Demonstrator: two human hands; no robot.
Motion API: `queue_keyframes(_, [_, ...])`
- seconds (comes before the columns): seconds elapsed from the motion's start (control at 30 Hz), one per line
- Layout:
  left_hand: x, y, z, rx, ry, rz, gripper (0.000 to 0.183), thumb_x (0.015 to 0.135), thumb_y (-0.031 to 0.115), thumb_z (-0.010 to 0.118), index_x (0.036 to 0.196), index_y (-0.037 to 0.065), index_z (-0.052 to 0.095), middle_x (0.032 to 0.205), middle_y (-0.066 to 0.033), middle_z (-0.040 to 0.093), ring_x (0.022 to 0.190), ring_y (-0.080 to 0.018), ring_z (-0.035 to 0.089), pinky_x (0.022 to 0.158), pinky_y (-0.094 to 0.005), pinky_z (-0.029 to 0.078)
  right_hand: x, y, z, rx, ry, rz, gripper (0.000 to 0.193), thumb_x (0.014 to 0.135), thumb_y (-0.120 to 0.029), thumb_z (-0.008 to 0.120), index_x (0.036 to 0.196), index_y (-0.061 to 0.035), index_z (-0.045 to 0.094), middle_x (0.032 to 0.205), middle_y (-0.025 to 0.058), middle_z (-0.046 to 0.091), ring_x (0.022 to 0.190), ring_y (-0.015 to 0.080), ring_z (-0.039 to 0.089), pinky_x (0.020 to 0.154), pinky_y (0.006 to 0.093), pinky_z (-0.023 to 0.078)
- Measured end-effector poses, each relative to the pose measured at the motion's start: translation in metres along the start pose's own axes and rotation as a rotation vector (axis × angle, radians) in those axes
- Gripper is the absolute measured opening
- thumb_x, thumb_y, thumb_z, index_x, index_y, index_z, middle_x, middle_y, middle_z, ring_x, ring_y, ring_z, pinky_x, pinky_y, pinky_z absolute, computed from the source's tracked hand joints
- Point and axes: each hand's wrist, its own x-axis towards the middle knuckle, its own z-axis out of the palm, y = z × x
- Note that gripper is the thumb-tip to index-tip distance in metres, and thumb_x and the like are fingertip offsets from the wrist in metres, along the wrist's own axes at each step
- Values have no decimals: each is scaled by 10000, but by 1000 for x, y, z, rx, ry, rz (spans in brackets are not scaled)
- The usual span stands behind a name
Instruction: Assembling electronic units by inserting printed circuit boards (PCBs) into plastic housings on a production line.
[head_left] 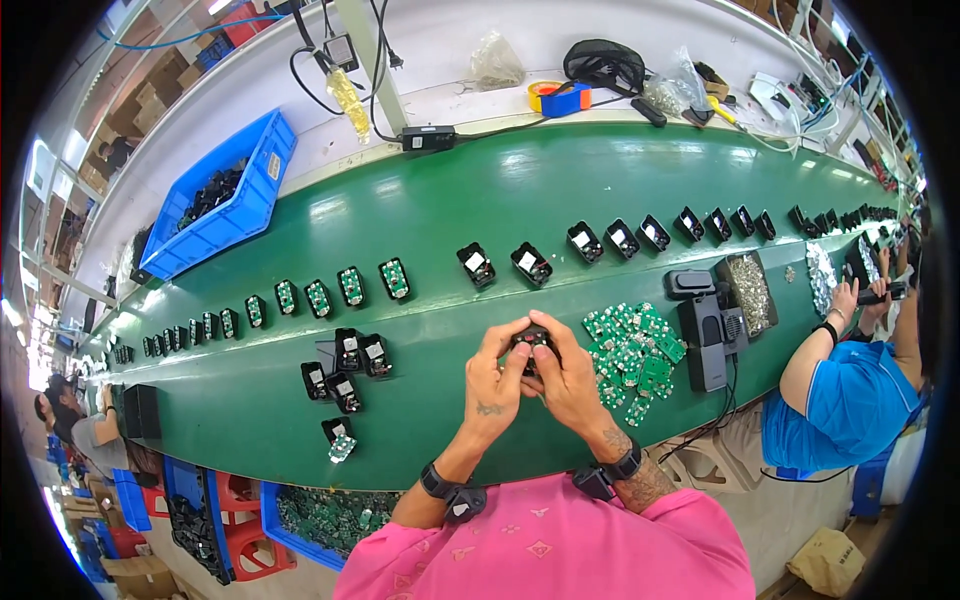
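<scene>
Between both hands, over the green bench, I hold a small black plastic housing [530,341]; its inside is mostly hidden by my thumbs. My left hand [497,372] grips its left side, fingers closed round it. My right hand [566,372] closes on its other side, thumb pressing on top. Right of my hands lies a loose pile of green circuit boards [632,355]. To the left stand several open black housings [345,393] in a cluster, and one nearer housing [335,430] has a circuit board [343,447] leaning on it.
A row of black housings [583,241] crosses the green bench [430,430]; those on the left hold green boards [395,279]. A blue crate [220,200] stands far left. Grey devices [703,342] and a tray of metal parts [748,290] sit right, near a co-worker in blue [850,390].
</scene>
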Motion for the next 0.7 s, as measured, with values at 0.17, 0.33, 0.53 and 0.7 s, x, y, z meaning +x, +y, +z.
queue_keyframes(0.17, [8,-15,-5,58,99,-14,276,992,76,555,1260,17,585,1043,-154,691,695,-162,695,506,-273,579,7,19,13,96,1,104,411,987,-52,525,1397,-24,505,947,127,690,745,196,667,708,336,541])
queue_keyframes(0.33, [50,-35,-46,152,165,-43,297,1021,111,490,1301,30,547,1026,-152,649,570,-193,676,454,-269,549,7,18,20,-19,-37,239,387,947,-148,642,1301,1,595,937,125,643,721,178,643,679,318,516])
queue_keyframes(0.53, [140,-71,-100,374,338,-102,376,1037,122,455,1398,15,466,1115,-196,623,509,-225,669,441,-284,525,-4,37,-15,-547,10,-106,302,839,-147,735,1088,6,660,975,150,602,900,325,587,814,421,484])
queue_keyframes(0.7, [141,-62,-93,911,424,72,545,948,166,623,1443,22,446,1103,-237,685,903,-355,724,713,-411,581,-3,49,-72,-937,239,48,376,786,-185,785,1079,10,652,1070,159,551,1005,348,527,879,442,453])
